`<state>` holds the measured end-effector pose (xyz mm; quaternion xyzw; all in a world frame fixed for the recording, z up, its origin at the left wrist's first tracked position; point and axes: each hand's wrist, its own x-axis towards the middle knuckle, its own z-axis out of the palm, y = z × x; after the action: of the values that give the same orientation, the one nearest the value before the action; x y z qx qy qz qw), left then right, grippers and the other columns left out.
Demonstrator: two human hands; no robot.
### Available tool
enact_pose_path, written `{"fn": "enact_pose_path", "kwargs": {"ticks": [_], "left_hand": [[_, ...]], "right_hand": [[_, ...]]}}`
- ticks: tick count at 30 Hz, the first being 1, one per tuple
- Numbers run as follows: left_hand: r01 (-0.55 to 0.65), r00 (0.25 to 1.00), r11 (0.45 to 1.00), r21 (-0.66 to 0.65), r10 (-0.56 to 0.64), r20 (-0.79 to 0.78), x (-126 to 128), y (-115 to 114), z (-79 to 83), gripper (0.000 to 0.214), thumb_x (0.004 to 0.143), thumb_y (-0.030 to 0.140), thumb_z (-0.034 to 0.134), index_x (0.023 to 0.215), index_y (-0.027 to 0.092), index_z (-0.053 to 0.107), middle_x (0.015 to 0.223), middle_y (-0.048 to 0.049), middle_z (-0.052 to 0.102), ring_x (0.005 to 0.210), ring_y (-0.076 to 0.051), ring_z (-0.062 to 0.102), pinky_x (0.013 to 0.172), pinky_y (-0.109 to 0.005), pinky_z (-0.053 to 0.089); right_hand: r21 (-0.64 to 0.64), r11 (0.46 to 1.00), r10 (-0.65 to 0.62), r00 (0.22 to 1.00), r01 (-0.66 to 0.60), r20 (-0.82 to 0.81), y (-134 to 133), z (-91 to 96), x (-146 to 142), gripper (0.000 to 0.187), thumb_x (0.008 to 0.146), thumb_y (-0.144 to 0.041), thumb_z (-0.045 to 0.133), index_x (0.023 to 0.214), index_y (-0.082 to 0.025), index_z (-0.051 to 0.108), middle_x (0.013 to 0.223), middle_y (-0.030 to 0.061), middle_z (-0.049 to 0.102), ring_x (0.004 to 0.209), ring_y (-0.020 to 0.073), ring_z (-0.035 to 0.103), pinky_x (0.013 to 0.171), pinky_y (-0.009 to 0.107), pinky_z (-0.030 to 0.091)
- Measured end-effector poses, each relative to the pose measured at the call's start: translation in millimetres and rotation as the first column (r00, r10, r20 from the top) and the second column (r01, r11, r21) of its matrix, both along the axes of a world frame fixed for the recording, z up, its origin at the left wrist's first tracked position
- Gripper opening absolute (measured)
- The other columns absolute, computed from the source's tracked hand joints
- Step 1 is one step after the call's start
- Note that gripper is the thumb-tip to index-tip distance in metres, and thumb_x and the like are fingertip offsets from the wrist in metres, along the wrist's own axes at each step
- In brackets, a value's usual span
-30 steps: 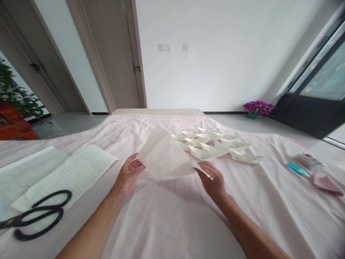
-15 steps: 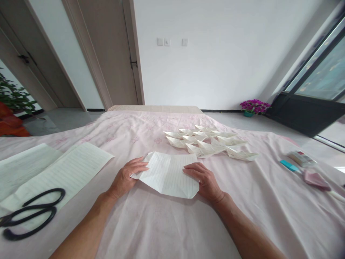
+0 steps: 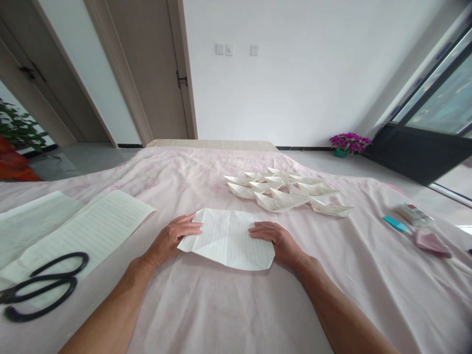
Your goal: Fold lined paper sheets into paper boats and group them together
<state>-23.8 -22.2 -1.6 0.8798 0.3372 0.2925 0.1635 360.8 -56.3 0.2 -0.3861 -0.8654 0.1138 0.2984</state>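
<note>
**Head view, near centre.** Folded sheet of lined white paper (image 3: 228,238), thin, matte and diagonally creased, with clipped corners. It is lying flat on the pink floral cloth (image 3: 228,305).

**Hands.** The left hand (image 3: 171,241) is lying flat with fingers extended, its tips pressing the sheet's left edge. The right hand (image 3: 278,241) is lying palm down and spread over the right edge. Neither is closing around anything.

**Risk, as judged.** The cloth is soft and rumpling, so it is likely giving under pressure. A crease could be running crooked, or the thin sheet could be slipping or wrinkling beneath uneven palms.

**Far, right of centre.** White paper boats (image 3: 283,194) are sitting in a cluster, pointed and crisp-edged, some touching.

**Near left.** Black-handled scissors (image 3: 40,285), smooth and looped, are resting on loose lined sheets (image 3: 92,228), which are long, flat and pale.

**Far right.** A small blue stick-shaped item (image 3: 394,224) is lying near a small box (image 3: 413,214). What either one is cannot be told.
</note>
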Motion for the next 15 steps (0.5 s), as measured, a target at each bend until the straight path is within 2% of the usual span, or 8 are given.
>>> {"fn": "enact_pose_path", "kwargs": {"ticks": [2, 5, 7, 9, 12, 15], "left_hand": [[-0.007, 0.999, 1.0, -0.028, 0.008, 0.031, 0.0, 1.0, -2.2, 0.034, 0.077, 0.04, 0.073, 0.108, 0.025, 0.074, 0.117, -0.0082, 0.071, 0.129, -0.031, 0.052, 0.109, -0.051, 0.039], [-0.052, 0.996, 0.994, -0.094, 0.058, 0.063, 2.6, 0.5, -3.6, 0.023, 0.086, 0.039, 0.062, 0.1, 0.025, 0.076, 0.109, -0.0061, 0.074, 0.121, -0.027, 0.059, 0.111, -0.049, 0.037], [-0.136, 0.987, 0.981, -0.136, 0.147, 0.069, 5.3, -1.4, -3.6, 0.025, 0.088, 0.04, 0.059, 0.097, 0.024, 0.076, 0.11, -0.0063, 0.074, 0.117, -0.027, 0.062, 0.109, -0.046, 0.04], [-0.235, 0.967, 0.953, -0.19, 0.249, 0.058, 8.0, -4.1, -2.6, 0.031, 0.088, 0.045, 0.058, 0.098, 0.021, 0.075, 0.111, -0.0072, 0.073, 0.11, -0.026, 0.065, 0.1, -0.041, 0.047], [-0.321, 0.942, 0.913, -0.25, 0.336, 0.018, 12.2, -7.9, 0.4, 0.038, 0.09, 0.049, 0.052, 0.093, 0.018, 0.073, 0.095, -0.0059, 0.073, 0.09, -0.023, 0.068, 0.082, -0.033, 0.053], [-0.365, 0.927, 0.907, -0.212, 0.375, 0.009, 17.5, -9.6, 3.4, 0.04, 0.09, 0.049, 0.051, 0.079, 0.017, 0.07, 0.082, -0.0044, 0.07, 0.08, -0.02, 0.065, 0.076, -0.03, 0.051]], "right_hand": [[0.007, 1.0, -0.002, 1.0, 0.002, 0.006, 0.4, 2.4, 0.7, 0.025, 0.084, -0.028, 0.067, 0.108, -0.028, 0.073, 0.112, 0.0055, 0.073, 0.112, 0.025, 0.062, 0.096, 0.043, 0.049], [-0.001, 1.0, -0.025, 0.999, 0.025, 0.036, -1.2, 9.5, 0.1, 0.027, 0.082, -0.026, 0.068, 0.108, -0.028, 0.073, 0.113, 0.006, 0.071, 0.105, 0.0239, 0.062, 0.092, 0.041, 0.048], [-0.029, 0.998, -0.061, 0.997, 0.063, 0.056, -3.0, 13.9, -1.1, 0.023, 0.084, -0.023, 0.063, 0.104, -0.028, 0.074, 0.109, 0.0054, 0.07, 0.1, 0.0218, 0.061, 0.089, 0.038, 0.047], [-0.081, 0.985, -0.149, 0.987, 0.153, 0.055, -4.4, 16.1, -2.4, 0.018, 0.087, -0.024, 0.058, 0.096, -0.026, 0.074, 0.102, 0.0053, 0.069, 0.095, 0.0204, 0.06, 0.085, 0.034, 0.046], [-0.186, 0.922, -0.336, 0.941, 0.338, 0.044, -4.7, 15.1, -3.9, 0.015, 0.086, -0.034, 0.06, 0.087, -0.021, 0.069, 0.088, 0.0042, 0.065, 0.086, 0.0193, 0.059, 0.075, 0.029, 0.045], [-0.254, 0.867, -0.424, 0.902, 0.429, 0.077, -3.0, 11.5, -5.1, 0.025, 0.088, -0.043, 0.057, 0.082, -0.019, 0.064, 0.081, 0.0024, 0.061, 0.079, 0.0179, 0.057, 0.068, 0.026, 0.042]]}}
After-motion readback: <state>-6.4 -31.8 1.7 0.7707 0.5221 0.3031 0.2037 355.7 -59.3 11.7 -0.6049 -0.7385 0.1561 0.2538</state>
